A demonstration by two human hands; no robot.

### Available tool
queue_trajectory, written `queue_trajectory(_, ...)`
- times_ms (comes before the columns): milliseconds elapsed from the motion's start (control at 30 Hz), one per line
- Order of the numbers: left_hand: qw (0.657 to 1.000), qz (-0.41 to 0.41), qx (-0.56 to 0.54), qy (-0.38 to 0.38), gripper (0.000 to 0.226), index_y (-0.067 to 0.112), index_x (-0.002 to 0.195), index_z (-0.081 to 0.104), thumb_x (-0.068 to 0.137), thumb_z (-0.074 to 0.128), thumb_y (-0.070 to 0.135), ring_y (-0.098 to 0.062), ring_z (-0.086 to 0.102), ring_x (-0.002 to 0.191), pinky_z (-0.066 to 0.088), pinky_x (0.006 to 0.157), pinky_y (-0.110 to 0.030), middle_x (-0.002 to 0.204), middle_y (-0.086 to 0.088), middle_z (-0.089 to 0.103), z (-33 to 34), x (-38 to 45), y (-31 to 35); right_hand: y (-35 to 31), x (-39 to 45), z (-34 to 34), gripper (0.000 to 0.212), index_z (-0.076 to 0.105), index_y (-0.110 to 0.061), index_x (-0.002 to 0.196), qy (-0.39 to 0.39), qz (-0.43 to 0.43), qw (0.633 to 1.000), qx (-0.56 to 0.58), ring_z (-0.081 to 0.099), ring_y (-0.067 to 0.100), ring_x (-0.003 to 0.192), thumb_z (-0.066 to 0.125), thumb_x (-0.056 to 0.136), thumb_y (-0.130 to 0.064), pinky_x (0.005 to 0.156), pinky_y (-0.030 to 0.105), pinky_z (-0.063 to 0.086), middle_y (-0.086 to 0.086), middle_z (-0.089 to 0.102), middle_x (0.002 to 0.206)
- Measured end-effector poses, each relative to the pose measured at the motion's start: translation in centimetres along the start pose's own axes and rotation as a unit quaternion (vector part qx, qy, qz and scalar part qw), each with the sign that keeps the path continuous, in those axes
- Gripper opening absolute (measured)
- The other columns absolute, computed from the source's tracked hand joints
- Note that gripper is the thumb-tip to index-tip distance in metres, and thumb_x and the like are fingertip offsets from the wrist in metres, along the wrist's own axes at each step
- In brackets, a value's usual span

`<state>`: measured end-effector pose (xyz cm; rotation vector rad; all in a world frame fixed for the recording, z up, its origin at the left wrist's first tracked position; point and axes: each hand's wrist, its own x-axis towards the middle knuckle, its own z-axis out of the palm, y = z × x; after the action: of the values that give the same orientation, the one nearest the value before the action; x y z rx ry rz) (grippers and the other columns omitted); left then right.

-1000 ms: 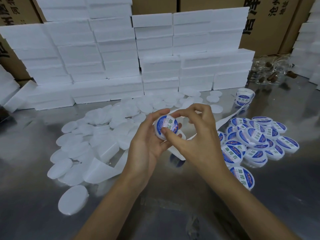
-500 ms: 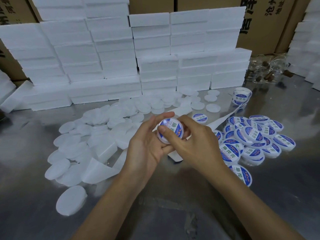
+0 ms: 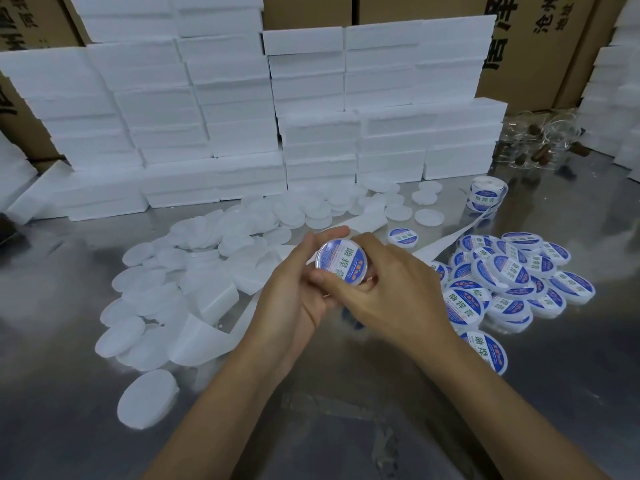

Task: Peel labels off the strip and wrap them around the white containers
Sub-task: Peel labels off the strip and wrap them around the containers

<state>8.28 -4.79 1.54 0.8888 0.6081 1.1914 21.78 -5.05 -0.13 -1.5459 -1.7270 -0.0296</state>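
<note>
Gripping one round white container w/ a blue-and-white label, left hand & right hand clamp it above desk centre; labelled face tilts up toward camera, axis roughly front-to-back. Done pile toward right edge; many bare white discs left, so approx. halfway.

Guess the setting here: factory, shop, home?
Probably a small packing or labelling workshop. Both hands hold a labelled container over a metal table; a pile of labelled containers lies right, with stacked foam blocks and printed cartons behind.
</note>
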Motion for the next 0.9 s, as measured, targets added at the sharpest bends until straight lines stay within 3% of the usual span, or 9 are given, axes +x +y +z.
queue_trajectory(167,0.999,-0.011,0.007,-0.032,0.049,0.004,0.122,0.067,0.086,0.064,0.036,-0.042,0.068,0.110,0.058,0.090,-0.045,0.122,-0.026,0.067,-0.1,-0.1,0.4,-0.2,-0.1,0.0,0.057,0.056,-0.028,0.072,0.032,0.037,0.992,0.114,0.056,0.000,0.054,0.047,0.075,-0.084,0.050,0.012,0.032,-0.018,0.058,0.054)
queue_trajectory(267,0.998,-0.008,0.033,-0.052,0.038,0.005,0.124,0.066,0.088,0.059,0.018,-0.038,0.066,0.116,0.058,0.090,-0.045,0.127,-0.024,0.065,-0.5,0.0,0.2,0.2,0.0,0.1,0.055,0.050,-0.022,0.059,0.041,0.045,0.982,0.180,0.047,0.009,0.046,0.050,0.088,-0.069,0.051,0.017,0.030,-0.009,0.048,0.046)
queue_trajectory(400,0.990,0.013,0.116,-0.077,0.044,0.014,0.125,0.067,0.085,0.060,-0.005,-0.032,0.069,0.109,0.059,0.087,-0.038,0.120,-0.021,0.068,-1.0,0.0,-0.2,0.8,0.2,0.2,0.061,0.046,-0.017,0.054,0.037,0.045,0.978,0.201,0.039,0.013,0.043,0.042,0.096,-0.060,0.048,0.028,0.030,-0.001,0.042,0.042)
queue_trajectory(533,0.985,0.053,0.159,-0.041,0.033,0.013,0.116,0.070,0.089,0.068,-0.006,-0.035,0.073,0.100,0.061,0.082,-0.037,0.109,-0.014,0.074,-1.3,0.0,-0.3,0.7,0.1,0.0,0.047,0.056,-0.034,0.064,-0.019,0.043,0.969,0.243,0.057,0.009,0.048,0.037,0.097,-0.061,0.053,0.027,0.043,-0.008,0.057,0.048)
queue_trajectory(600,0.983,0.072,0.170,0.011,0.024,0.014,0.111,0.071,0.090,0.071,0.004,-0.034,0.075,0.095,0.062,0.078,-0.037,0.103,-0.013,0.076,-1.5,0.1,-0.1,0.3,0.0,-0.1,0.033,0.062,-0.043,0.089,-0.080,0.025,0.967,0.241,0.065,0.012,0.058,0.040,0.092,-0.067,0.061,0.036,0.053,-0.006,0.065,0.060)
queue_trajectory(667,0.975,0.078,0.198,0.064,0.012,0.016,0.104,0.073,0.095,0.066,0.020,-0.031,0.076,0.090,0.063,0.076,-0.039,0.097,-0.014,0.077,-1.8,0.2,-0.1,-0.1,-0.1,0.1,0.040,0.062,-0.039,0.107,-0.129,0.020,0.963,0.235,0.064,0.017,0.057,0.052,0.084,-0.069,0.064,0.044,0.056,0.002,0.064,0.060)
queue_trajectory(767,0.960,0.084,0.242,0.116,0.032,0.019,0.094,0.074,0.104,0.049,0.038,-0.026,0.077,0.085,0.063,0.077,-0.042,0.089,-0.007,0.078,-2.1,0.4,-0.7,-0.5,-0.3,0.1,0.037,0.067,-0.036,0.110,-0.144,0.030,0.957,0.250,0.059,0.029,0.054,0.066,0.082,-0.059,0.064,0.048,0.054,0.013,0.058,0.054)
queue_trajectory(833,0.952,0.102,0.262,0.119,0.036,0.023,0.095,0.073,0.107,0.042,0.037,-0.025,0.076,0.087,0.062,0.076,-0.043,0.092,-0.002,0.077,-2.1,0.5,-0.8,-0.5,-0.2,0.0,0.025,0.069,-0.038,0.110,-0.141,0.047,0.942,0.300,0.058,0.044,0.059,0.068,0.087,-0.049,0.061,0.051,0.054,0.023,0.058,0.058)
queue_trajectory(900,0.961,0.101,0.245,0.085,0.032,0.024,0.104,0.070,0.109,0.038,0.028,-0.024,0.077,0.086,0.062,0.067,-0.038,0.096,0.001,0.076,-1.9,0.6,-0.8,-0.2,0.0,-0.2,0.019,0.069,-0.043,0.110,-0.127,0.065,0.930,0.338,0.060,0.045,0.058,0.066,0.092,-0.041,0.058,0.049,0.055,0.023,0.061,0.060)
